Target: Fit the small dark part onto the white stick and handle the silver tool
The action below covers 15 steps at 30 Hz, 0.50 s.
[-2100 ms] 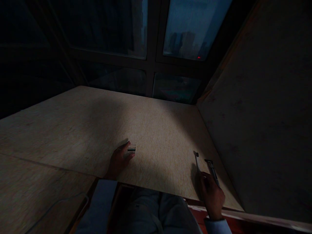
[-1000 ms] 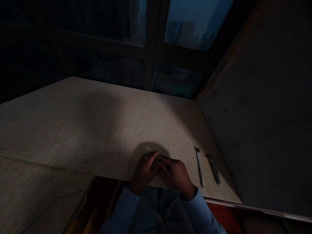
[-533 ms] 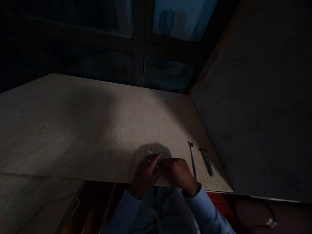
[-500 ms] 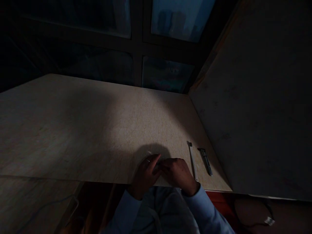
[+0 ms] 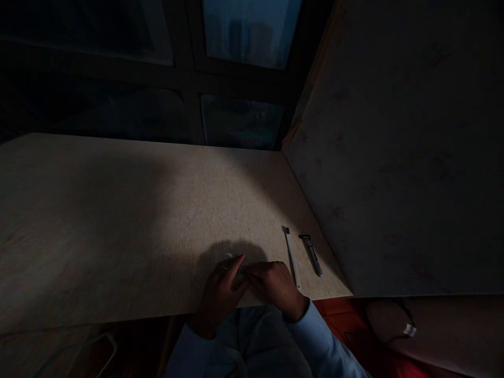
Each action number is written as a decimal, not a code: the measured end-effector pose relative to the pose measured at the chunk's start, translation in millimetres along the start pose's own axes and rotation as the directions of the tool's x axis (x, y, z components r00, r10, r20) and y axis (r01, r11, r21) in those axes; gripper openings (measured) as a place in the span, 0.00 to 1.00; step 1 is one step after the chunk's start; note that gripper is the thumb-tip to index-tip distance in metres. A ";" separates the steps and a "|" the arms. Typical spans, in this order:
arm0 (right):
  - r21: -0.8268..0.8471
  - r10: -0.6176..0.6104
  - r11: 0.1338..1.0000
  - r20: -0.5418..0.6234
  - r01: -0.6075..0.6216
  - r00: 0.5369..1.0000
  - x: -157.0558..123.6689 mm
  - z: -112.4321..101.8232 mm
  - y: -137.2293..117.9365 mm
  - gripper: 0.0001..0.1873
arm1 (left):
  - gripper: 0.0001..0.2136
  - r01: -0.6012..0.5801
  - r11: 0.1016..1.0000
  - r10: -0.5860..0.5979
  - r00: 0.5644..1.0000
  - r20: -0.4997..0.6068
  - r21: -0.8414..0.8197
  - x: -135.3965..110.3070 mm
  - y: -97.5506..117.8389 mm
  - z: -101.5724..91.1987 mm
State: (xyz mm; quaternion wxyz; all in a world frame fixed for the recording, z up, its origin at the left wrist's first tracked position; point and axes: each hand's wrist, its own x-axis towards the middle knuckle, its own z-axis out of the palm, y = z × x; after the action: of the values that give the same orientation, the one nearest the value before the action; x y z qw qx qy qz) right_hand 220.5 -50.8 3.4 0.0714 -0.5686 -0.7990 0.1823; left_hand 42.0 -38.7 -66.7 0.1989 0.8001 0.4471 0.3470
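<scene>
My left hand (image 5: 220,287) and my right hand (image 5: 277,284) meet over the front edge of the table. The left fingers are curled, with the thumb pointing up and forward. My right fingers are pinched together against the left fingers. Something small sits between the hands, too dark and covered to name; a pale sliver shows just beyond the left fingers. Right of my right hand lies a white toothbrush (image 5: 292,260) with a dark head. Beside it is a dark razor (image 5: 313,255), its head away from me. Neither hand touches these two.
A pale speckled tabletop (image 5: 189,205) stretches away to a dark-framed window (image 5: 244,34). On the right rises a patterned wall panel (image 5: 394,173). A cable (image 5: 106,338) hangs at the lower left, and a cord with a white tag (image 5: 409,329) lies at the lower right.
The view has turned to the right, so the table and items sit further left. Both hands stay together over the table edge, in nearly the same pose.
</scene>
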 end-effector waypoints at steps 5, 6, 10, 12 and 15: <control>0.132 0.048 0.990 -0.032 -0.043 0.998 -1.6 -1.2 6.6 0.14 | 0.24 -0.061 0.998 0.061 0.998 -0.001 -0.005 0.9 4.5 -0.4; 0.143 0.057 0.988 -0.030 -0.052 0.998 -1.4 -2.5 6.4 0.14 | 0.24 -0.071 0.997 0.071 0.997 -0.001 -0.001 1.3 5.4 -1.2; 0.165 0.079 0.984 -0.022 -0.074 0.997 -0.7 -9.2 -0.1 0.13 | 0.24 -0.051 0.999 0.051 0.999 0.012 0.009 4.4 8.6 -8.3; 0.191 0.073 0.979 -0.037 -0.065 0.997 -2.5 -12.4 -2.5 0.13 | 0.24 -0.024 1.000 0.024 1.000 0.016 0.007 5.6 8.0 -14.3; 0.250 0.082 0.967 -0.117 -0.050 0.990 -10.2 -17.1 6.3 0.14 | 0.25 0.050 0.998 -0.050 0.999 -0.003 0.029 4.8 -2.6 -27.4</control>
State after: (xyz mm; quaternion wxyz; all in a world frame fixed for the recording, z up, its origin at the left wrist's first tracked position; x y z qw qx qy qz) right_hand 235.0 -54.9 17.9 0.1858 -0.5921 -0.7446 0.2460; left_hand 22.2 -33.0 -47.9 0.1957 0.7910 0.4723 0.3362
